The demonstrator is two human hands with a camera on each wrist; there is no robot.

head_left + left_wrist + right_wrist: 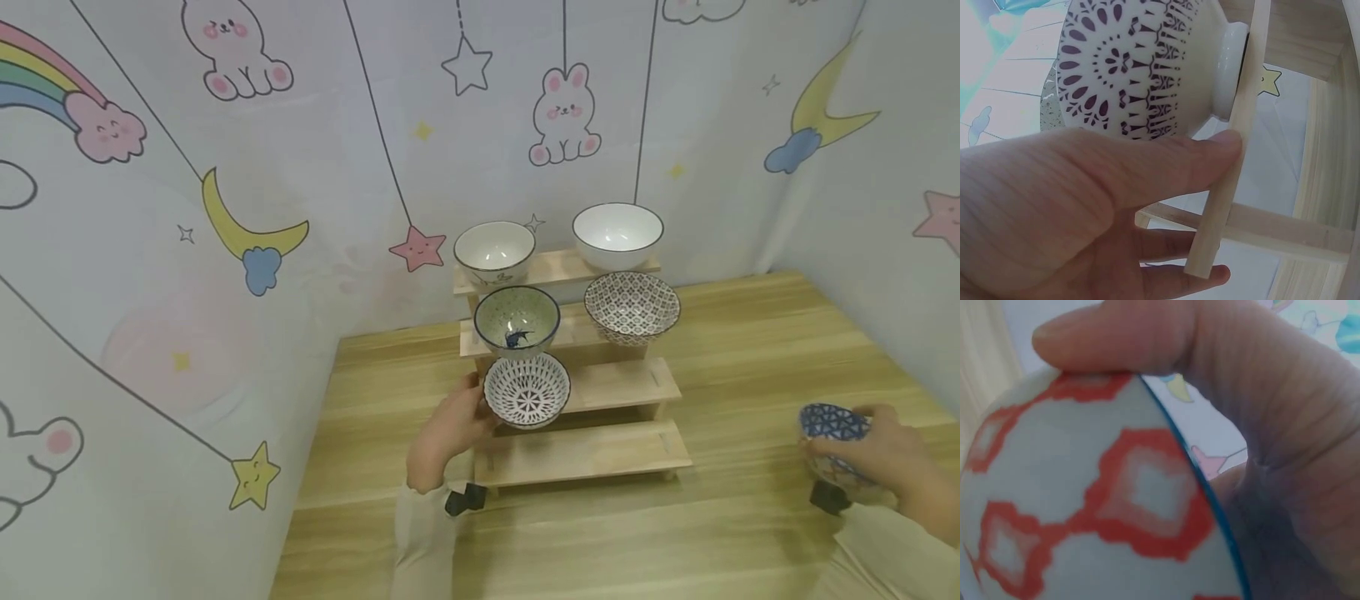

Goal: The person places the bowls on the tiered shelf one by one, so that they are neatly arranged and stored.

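Note:
At the right, my right hand [888,454] grips a bowl [832,423] by its rim, above the table. Blue patterning covers its inside; the right wrist view shows red diamond shapes outside and a blue rim, with the thumb across the wall. My left hand [450,429] holds the left end of a tier of a wooden stepped stand [592,454], thumb on one side of the board and fingers on the other. Just above that thumb, a white bowl with dark petal patterns [1141,69] rests on the board.
Higher tiers carry a green bowl [517,321], a bowl with a small lattice pattern [632,307], a white bowl with a dark rim [617,237] and a cream bowl [495,250]. The wood-grain table [585,542] meets cartoon-printed wall sheets [322,150] behind and at both sides.

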